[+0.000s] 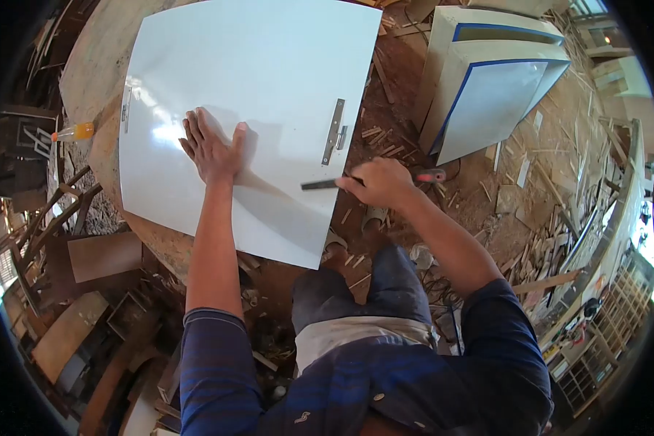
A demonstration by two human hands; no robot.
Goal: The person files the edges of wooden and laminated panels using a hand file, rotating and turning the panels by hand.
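We had our left hand palm down on the white panel, its fingers and thumb spread wide and gripping nothing. Our right hand was closed around a hand tool, with the dark, flat blade pointing toward the left hand and the red-and-grey end sticking out behind the fist. The blade's tip lay over the panel's edge nearest that hand; we could not tell whether the two touched.

The panel spread under the left hand and reached well beyond it, resting on a brown surface that showed to its left. Just ahead of the right hand, a metal strip lay along the panel, with a small fitting beside it. A second, slimmer strip ran near the far edge, left of the left hand. Further left, a bottle of orange liquid lay on its side. Ahead and to the right of the right hand, white boxes with blue edging stood on the floor, near scattered wood scraps.
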